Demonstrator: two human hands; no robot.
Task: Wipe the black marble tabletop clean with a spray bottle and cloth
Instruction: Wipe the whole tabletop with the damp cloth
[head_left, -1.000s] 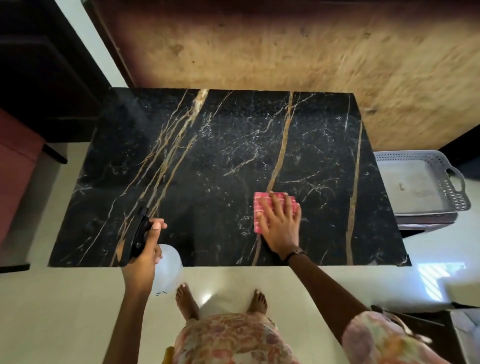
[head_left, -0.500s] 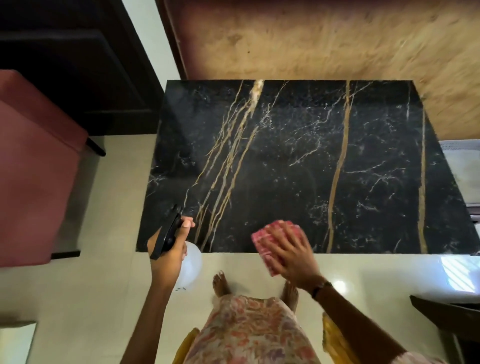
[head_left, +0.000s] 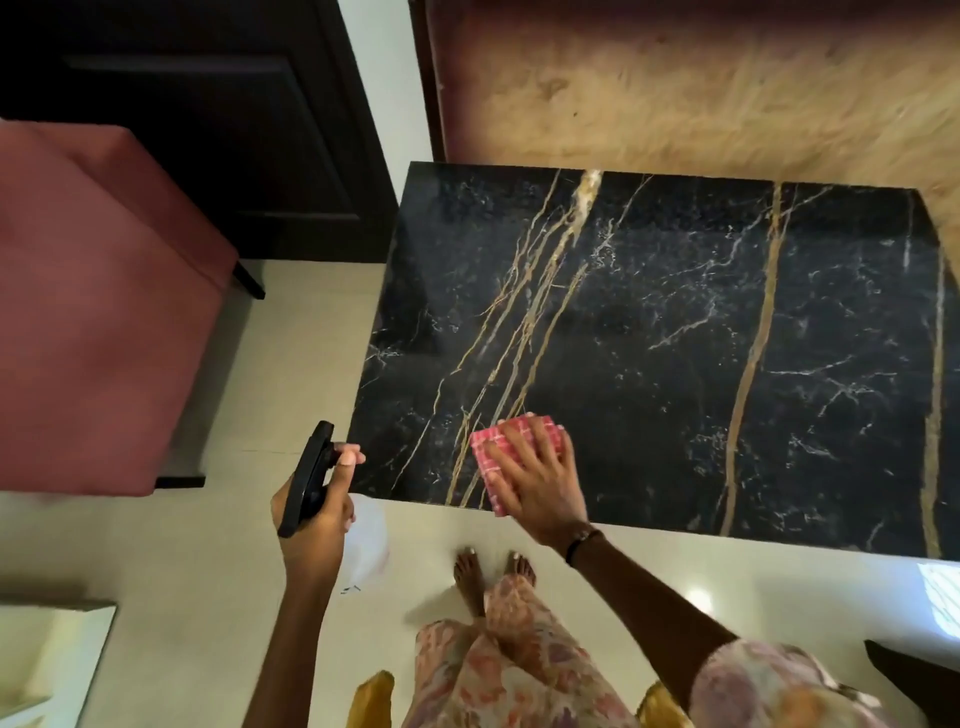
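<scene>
The black marble tabletop (head_left: 675, 322) with gold and white veins fills the right half of the view. A pink checked cloth (head_left: 493, 447) lies folded near the table's front left edge. My right hand (head_left: 540, 478) presses flat on the cloth with its fingers spread. Left of the table's front corner, my left hand (head_left: 317, 514) grips a spray bottle (head_left: 363, 540) with a black trigger head and a clear white body, held over the floor with the index finger on the trigger.
A pink upholstered chair (head_left: 88, 312) stands on the pale tiled floor (head_left: 218, 571) left of the table. A dark door (head_left: 218, 119) is behind it. A wooden panel (head_left: 701, 88) runs behind the table. My bare feet (head_left: 493, 571) stand at the table's front edge.
The view has swung left. My right hand slid the cloth leftwards along the front edge, from the central gold vein to the left veins. My left hand still holds the bottle off the front left corner.
</scene>
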